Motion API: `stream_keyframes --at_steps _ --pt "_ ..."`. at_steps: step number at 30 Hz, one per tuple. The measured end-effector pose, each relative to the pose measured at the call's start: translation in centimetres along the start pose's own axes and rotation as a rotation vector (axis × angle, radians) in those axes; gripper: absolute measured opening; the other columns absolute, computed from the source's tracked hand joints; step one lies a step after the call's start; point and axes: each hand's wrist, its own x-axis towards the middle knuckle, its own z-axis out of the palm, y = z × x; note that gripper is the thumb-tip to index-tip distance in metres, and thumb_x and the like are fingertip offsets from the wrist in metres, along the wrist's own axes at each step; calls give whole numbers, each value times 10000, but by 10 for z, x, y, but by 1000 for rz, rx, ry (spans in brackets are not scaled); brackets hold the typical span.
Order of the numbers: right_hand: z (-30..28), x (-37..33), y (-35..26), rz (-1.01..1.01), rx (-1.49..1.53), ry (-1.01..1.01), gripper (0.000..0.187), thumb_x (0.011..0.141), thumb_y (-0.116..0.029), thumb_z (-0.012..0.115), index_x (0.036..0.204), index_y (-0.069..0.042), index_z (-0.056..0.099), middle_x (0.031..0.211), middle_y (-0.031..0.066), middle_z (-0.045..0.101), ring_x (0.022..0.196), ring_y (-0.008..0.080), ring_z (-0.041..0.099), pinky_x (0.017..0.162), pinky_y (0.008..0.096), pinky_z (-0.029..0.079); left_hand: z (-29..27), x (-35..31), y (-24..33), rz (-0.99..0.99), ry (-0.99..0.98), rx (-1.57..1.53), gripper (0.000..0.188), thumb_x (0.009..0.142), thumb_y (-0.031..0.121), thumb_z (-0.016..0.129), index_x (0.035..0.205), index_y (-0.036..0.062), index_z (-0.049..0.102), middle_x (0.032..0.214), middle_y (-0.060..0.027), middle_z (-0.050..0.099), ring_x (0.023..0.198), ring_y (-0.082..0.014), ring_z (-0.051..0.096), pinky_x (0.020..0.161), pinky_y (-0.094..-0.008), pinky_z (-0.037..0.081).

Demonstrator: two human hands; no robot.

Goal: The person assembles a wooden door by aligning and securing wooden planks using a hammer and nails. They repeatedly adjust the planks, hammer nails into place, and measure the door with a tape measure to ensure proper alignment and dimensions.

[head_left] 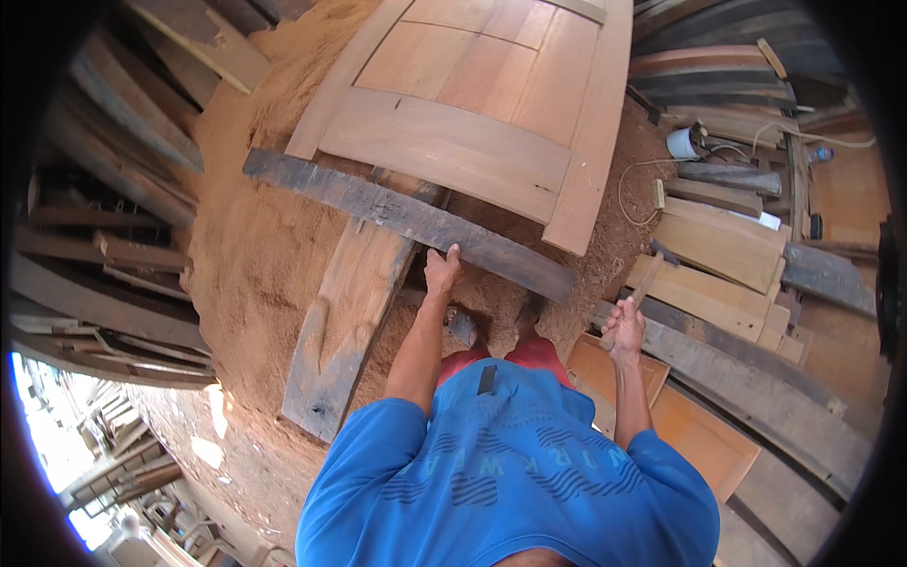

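1. Blue shirt (pixel 510 463), worn by the person; nearest, between and behind both hands.
2. Right hand (pixel 624 331): fingers curled fully round the handle of a hammer (pixel 648 276), its head beyond the fist.
3. Left hand (pixel 442 271): partly curled, gripping the near edge of a dark board (pixel 406 210), which extends to both sides.
4. Thick plank (pixel 326 364), left of the left hand, passing beneath the board.
5. Panelled wooden door (pixel 449 142), beyond the left hand.
6. White bucket (pixel 681 144), beyond the right hand, rightward.

Left grip (pixel 442 271) on dark plank (pixel 378 205), right grip (pixel 624 329) holding hammer (pixel 647 276)
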Motion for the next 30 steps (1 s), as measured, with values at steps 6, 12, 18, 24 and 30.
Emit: stream_keyframes --at_steps 6,12,18,24,30 --pt "-26 -24 67 351 183 -94 397 1010 -454 474 764 -142 498 572 -35 433 490 129 462 449 276 412 7 40 -49 -36 -14 47 644 910 513 581 1237 -35 490 1140 -302 634 1117 -451 602 960 -486 468" --pt "17 -41 85 706 258 -252 354 999 -394 509 753 -140 500 574 -41 462 489 106 497 456 266 454 6 22 -26 -163 -53 70 616 937 536 504 1203 -19 526 1113 -287 650 1075 -430 624 958 -480 463" --pt "27 -31 62 743 119 -259 328 993 -379 520 772 -136 515 596 -39 500 492 107 511 460 279 459 1 10 -11 -121 -96 -113 460 974 389 544 1102 -51 510 807 -160 687 649 -243 699 578 -352 576" --pt "28 -23 65 689 63 -296 309 987 -369 536 776 -145 533 615 -57 540 494 75 520 463 269 474 3 1 -26 -162 -182 -381 517 909 283 684 1197 -48 410 909 -181 666 679 -234 687 574 -364 595" --pt "30 -10 63 627 24 -275 305 991 -373 533 809 -128 538 611 -50 517 500 87 514 460 263 466 67 -26 -32 -270 -320 -500 495 913 191 681 1261 -11 393 973 -199 654 696 -257 690 557 -395 610"
